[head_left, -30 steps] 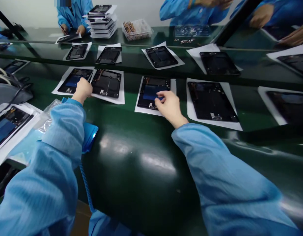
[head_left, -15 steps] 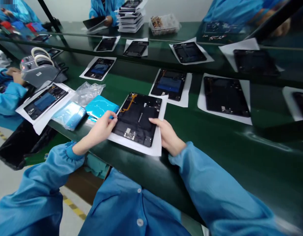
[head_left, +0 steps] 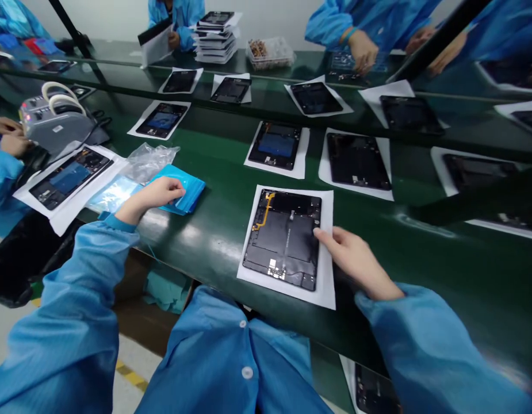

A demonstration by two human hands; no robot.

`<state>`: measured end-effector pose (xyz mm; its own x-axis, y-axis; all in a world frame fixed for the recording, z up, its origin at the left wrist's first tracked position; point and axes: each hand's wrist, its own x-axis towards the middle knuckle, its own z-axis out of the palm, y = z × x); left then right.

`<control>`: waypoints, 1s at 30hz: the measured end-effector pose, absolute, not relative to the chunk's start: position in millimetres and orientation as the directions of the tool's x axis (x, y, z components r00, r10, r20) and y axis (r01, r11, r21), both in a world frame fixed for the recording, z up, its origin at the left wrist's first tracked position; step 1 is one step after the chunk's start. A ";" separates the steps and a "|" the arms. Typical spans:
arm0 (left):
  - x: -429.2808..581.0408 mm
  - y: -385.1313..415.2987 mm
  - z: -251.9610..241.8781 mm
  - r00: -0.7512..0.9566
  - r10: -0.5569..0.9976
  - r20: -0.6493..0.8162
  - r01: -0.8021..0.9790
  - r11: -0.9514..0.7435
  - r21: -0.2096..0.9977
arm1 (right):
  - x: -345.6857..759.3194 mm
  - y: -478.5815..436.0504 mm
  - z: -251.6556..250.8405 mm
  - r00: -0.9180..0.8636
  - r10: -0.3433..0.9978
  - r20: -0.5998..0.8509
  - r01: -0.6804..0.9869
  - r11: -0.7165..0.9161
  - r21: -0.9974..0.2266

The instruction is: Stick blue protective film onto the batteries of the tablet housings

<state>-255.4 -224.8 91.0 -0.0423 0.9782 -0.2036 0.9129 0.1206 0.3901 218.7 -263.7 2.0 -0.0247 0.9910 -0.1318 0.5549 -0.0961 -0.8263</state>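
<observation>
An opened tablet housing, black with an orange flex cable at its upper left, lies on a white paper sheet on the bench in front of me. My right hand grips its right edge, thumb on top and the other fingers beneath, hidden by the paper. Over a stack of shiny blue film packs is my left hand, its fingers curled together in a pinch. Whether a film is between those fingertips cannot be made out. Left of the stack lie clear plastic bags.
More tablet housings on paper line the bench, including a blue-centred one and a dark one. A grey machine with pale hoses stands at the left. Across a raised shelf, co-workers' hands work near a parts box.
My left hand has left the tablet's left edge and moved left onto the blue films. The tablet and paper, held by my right hand, have shifted right and closer to me.
</observation>
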 end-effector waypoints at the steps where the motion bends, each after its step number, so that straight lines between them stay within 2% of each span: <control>1: -253.9 -231.2 93.9 -0.055 0.987 -0.154 0.917 0.111 0.383 | 216.2 -268.2 8.4 0.051 0.999 -0.007 0.647 -0.039 -0.761; 3: -245.7 -253.5 99.8 -0.109 0.994 -0.011 0.926 0.106 0.362 | 197.9 -283.7 23.7 0.078 0.974 0.215 0.746 0.086 -0.660; 4: -239.1 -269.8 102.6 -0.139 0.988 0.069 0.931 0.107 0.349 | 181.5 -294.4 31.4 0.033 0.966 0.256 0.734 0.151 -0.663; 6: -222.8 -310.8 107.0 -0.179 0.964 0.196 0.936 0.105 0.337 | 135.8 -318.6 42.9 -0.161 0.971 0.179 0.476 0.235 -0.847; 8: -208.1 -357.4 108.2 -0.169 0.949 0.268 0.922 0.056 0.384 | 80.2 -341.4 45.2 -0.358 0.923 0.137 0.181 0.212 -0.960; 10: -201.3 -401.4 104.4 -0.074 0.980 0.184 0.832 -0.041 0.554 | 25.8 -360.2 36.0 -0.520 0.838 0.165 -0.025 0.178 -0.984; 12: -204.9 -437.6 94.4 0.006 1.000 0.015 0.709 -0.015 0.705 | -17.8 -376.8 17.8 -0.591 0.790 0.163 -0.128 0.107 -0.986; 14: -217.1 -466.2 78.7 -0.034 0.995 -0.097 0.630 0.096 0.770 | -46.9 -394.0 -3.7 -0.652 0.746 0.136 -0.141 0.057 -0.988; 16: -234.0 -490.4 59.0 -0.140 0.976 -0.167 0.588 0.218 0.779 | -64.2 -411.2 -23.6 -0.704 0.703 0.105 -0.128 0.020 -0.992; 19: -257.7 -522.5 27.1 -0.228 0.939 -0.259 0.566 0.344 0.749 | -80.8 -431.4 -48.0 -0.777 0.628 0.048 -0.061 0.001 -0.998; 22: -272.0 -544.1 -2.3 -0.262 0.919 -0.294 0.601 0.394 0.696 | -97.4 -441.3 -70.5 -0.818 0.574 -0.036 0.037 -0.009 -0.999; 27: -291.1 -551.8 -32.9 -0.387 0.879 -0.279 0.658 0.476 0.583 | -118.2 -436.5 -102.2 -0.722 0.658 -0.216 0.246 -0.048 -0.968; 30: -311.2 -555.8 -34.0 -0.551 0.819 -0.158 0.700 0.557 0.446 | -123.4 -417.3 -108.7 -0.587 0.774 -0.238 0.295 -0.069 -0.953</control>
